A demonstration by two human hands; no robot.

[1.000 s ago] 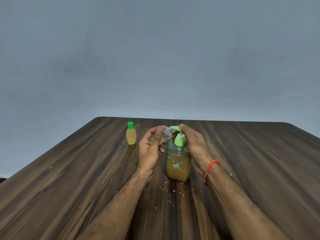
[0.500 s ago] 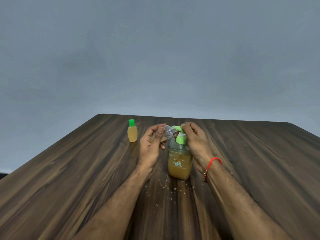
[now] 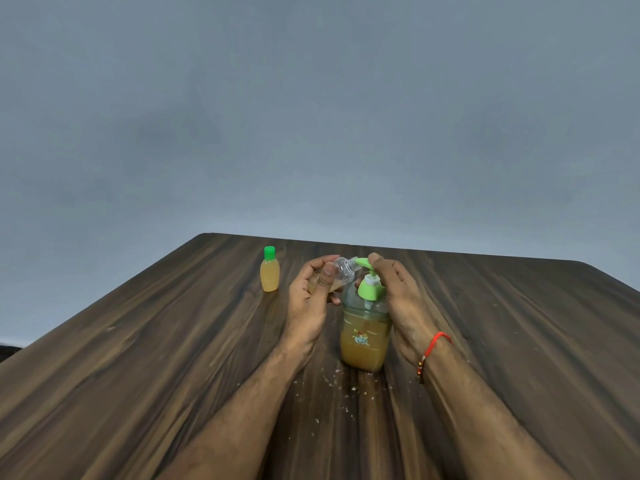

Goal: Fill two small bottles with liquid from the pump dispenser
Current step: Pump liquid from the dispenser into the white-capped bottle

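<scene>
A person's two bare hands work over a dark wood-grain table [image 3: 138, 358], seen from a head-worn camera looking forward and down. The left hand [image 3: 308, 299] grips a small clear bottle [image 3: 341, 271], fingers and thumb curled round its body, and holds it tilted with its open neck up against the spout of the green pump head [image 3: 367, 271]. A little yellowish liquid shows in the lower part of that bottle (most of it is hidden behind the thumb). The right hand [image 3: 398, 292] sits at the pump dispenser [image 3: 363, 337], a fingertip resting on top of the pump head while the other fingers lie loosely extended down the far side of the bottle; whether they press its wall cannot be told. The dispenser stands upright on the table between the two forearms, its clear body holding amber liquid to well above the middle, with a small printed label on the front. A red thread bracelet [image 3: 434, 348] circles the right wrist. Well to the left of the hands, a second small bottle [image 3: 269, 273], filled with yellow liquid and closed with a green cap, stands upright on the table, apart from everything else. Pale crumbs [image 3: 343, 386] are scattered on the wood just in front of the dispenser's base. Behind the table's far edge rises a plain grey wall [image 3: 311, 116].
</scene>
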